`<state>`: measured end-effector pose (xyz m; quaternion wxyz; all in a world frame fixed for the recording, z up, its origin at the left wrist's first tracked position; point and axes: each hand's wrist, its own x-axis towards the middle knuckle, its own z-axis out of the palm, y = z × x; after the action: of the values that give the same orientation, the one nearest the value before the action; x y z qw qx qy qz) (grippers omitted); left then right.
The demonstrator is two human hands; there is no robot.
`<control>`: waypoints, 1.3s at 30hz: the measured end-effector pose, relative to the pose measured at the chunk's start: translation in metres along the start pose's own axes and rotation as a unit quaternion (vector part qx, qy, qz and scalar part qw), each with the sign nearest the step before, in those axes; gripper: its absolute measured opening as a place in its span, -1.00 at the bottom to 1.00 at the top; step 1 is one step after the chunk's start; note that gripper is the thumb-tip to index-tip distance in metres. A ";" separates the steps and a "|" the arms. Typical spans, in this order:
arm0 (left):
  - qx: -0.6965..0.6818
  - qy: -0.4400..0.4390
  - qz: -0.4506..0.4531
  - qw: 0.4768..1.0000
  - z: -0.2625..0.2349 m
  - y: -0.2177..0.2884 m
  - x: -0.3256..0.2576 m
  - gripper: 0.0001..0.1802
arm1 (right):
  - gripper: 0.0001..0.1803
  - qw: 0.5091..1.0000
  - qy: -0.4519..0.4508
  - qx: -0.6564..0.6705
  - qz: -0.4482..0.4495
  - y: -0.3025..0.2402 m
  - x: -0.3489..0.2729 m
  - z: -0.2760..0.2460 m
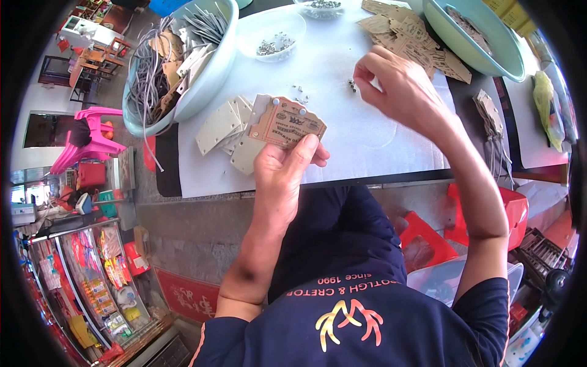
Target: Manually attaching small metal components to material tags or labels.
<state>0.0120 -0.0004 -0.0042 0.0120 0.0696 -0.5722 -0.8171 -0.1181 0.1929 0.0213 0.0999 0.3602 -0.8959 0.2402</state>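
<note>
My left hand (285,168) grips a printed brown cardboard tag (292,127) layered with a pale plate, the thumb pressed on its lower edge. Small round metal studs show along the tag's upper edge. My right hand (400,85) hovers over the table to the right, its fingers curled inward; whatever they hold, if anything, is hidden. Close to those fingertips lies a small cluster of metal fasteners (352,85), and more loose fasteners (299,98) lie nearer the tag. A pile of pale plates (219,127) rests just left of my left hand.
A light-blue basin (214,79) with grey cords and tags stands at the left. Clear bowls (247,46) of fasteners sit at the back. Brown tags (406,30) are heaped far right beside another basin (510,68). Corded tags (488,113) lie at the right edge.
</note>
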 end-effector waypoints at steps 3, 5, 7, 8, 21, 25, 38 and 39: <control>-0.006 0.013 0.015 1.000 0.001 -0.005 0.001 -0.83 | -0.92 0.968 0.035 0.239 0.069 -0.034 -0.024 0.004; -0.006 0.015 0.028 0.999 0.006 -0.008 0.002 -0.83 | -0.92 0.926 0.062 0.351 0.125 -0.053 -0.044 0.019; 0.013 0.031 0.056 0.998 0.010 -0.009 0.002 -0.83 | -0.90 0.881 0.089 0.438 0.153 -0.070 -0.054 0.033; 0.013 0.031 0.054 0.998 0.011 -0.010 0.002 -0.83 | -0.91 0.873 0.096 0.450 0.161 -0.076 -0.058 0.038; 0.052 0.033 0.091 0.994 0.019 -0.010 -0.003 -0.81 | -0.94 0.836 0.125 0.503 0.183 -0.083 -0.063 0.055; 0.057 0.028 0.101 0.993 0.018 -0.011 -0.003 -0.81 | -0.93 0.838 0.131 0.498 0.181 -0.083 -0.063 0.055; 0.126 0.012 0.145 0.981 0.013 -0.015 -0.004 -0.83 | -0.90 0.829 0.172 0.495 0.195 -0.084 -0.060 0.058; 0.124 0.013 0.155 0.980 0.014 -0.015 -0.004 -0.82 | -0.90 0.830 0.174 0.492 0.195 -0.084 -0.060 0.059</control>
<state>0.0154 0.0181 -0.0130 0.1369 -0.0084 -0.6728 -0.7270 -0.0168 0.1467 -0.0205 0.0152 0.1316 -0.6787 0.7223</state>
